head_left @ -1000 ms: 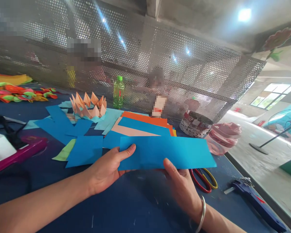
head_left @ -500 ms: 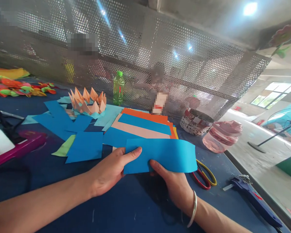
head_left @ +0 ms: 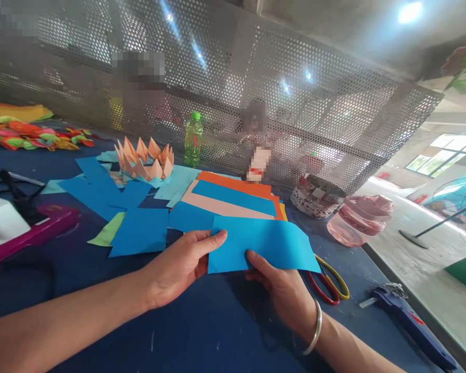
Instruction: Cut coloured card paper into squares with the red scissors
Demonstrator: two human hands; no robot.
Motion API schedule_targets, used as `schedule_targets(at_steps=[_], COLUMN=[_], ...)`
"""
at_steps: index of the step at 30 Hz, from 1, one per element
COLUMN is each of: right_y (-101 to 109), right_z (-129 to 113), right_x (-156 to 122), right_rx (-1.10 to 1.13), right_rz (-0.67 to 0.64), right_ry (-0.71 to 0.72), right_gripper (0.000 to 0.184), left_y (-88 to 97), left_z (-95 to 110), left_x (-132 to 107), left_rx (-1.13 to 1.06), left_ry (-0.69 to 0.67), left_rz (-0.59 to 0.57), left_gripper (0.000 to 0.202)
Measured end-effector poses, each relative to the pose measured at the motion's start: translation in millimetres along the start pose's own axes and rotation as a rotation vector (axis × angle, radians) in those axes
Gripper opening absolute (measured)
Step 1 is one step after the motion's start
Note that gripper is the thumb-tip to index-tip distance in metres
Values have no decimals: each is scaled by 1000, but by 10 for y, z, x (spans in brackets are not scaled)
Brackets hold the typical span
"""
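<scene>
A strip of blue paper [head_left: 252,241] is raised above the dark blue table, its right part bending downward. My left hand [head_left: 194,256] pinches its left end, thumb on top and fingers underneath. With the thumb on the lower edge, my right hand [head_left: 275,285] grips the strip near its middle; those fingers are partly hidden below. Behind the strip lies a stack of orange, peach and blue paper sheets [head_left: 236,206]. Red-and-yellow scissor handles [head_left: 328,282] show beyond the strip's right end, the blades hidden. Cut blue paper pieces [head_left: 140,233] lie to the left of my hands.
A peach folded-paper ring [head_left: 145,160] and a green bottle [head_left: 194,140] stand at the back. A round container [head_left: 316,197], a pink bottle [head_left: 359,220] and a blue glue gun [head_left: 411,321] are along the right edge. A magenta tool [head_left: 54,228] lies left; a perforated screen [head_left: 225,93] stands behind.
The right end of the blue strip has gone from curled under to a looser, flatter bend with its corner showing. Both hands keep hold. The view has shifted slightly.
</scene>
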State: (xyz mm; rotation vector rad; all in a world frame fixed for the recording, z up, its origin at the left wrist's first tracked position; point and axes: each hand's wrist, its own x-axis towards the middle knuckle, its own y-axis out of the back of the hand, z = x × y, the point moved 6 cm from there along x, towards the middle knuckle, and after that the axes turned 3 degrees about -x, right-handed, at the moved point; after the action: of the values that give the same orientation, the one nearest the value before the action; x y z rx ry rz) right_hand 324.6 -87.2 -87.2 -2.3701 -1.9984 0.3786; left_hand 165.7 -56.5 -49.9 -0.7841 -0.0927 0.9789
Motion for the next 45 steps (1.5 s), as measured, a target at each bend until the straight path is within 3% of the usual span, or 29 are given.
schedule_targets(at_steps=[8,30,38,45], right_y=[0,5,5,-5], right_z=[6,28,11,-8], right_x=[-18,-5,-24,-29], right_rx=[-5,-59,-107,-59], right_rz=[12,23,9,23], right_ry=[-27,1,11,12], right_gripper=[42,44,35,40], left_y=[8,6,18,33], left_z=[-4,1,-37,-53], left_x=[-32,5,-12,-1], left_rx=[86,2,60,83], left_ry=[5,3,22,35], left_rz=[-10,-10,-53,-78], left_gripper=[31,31,27,25])
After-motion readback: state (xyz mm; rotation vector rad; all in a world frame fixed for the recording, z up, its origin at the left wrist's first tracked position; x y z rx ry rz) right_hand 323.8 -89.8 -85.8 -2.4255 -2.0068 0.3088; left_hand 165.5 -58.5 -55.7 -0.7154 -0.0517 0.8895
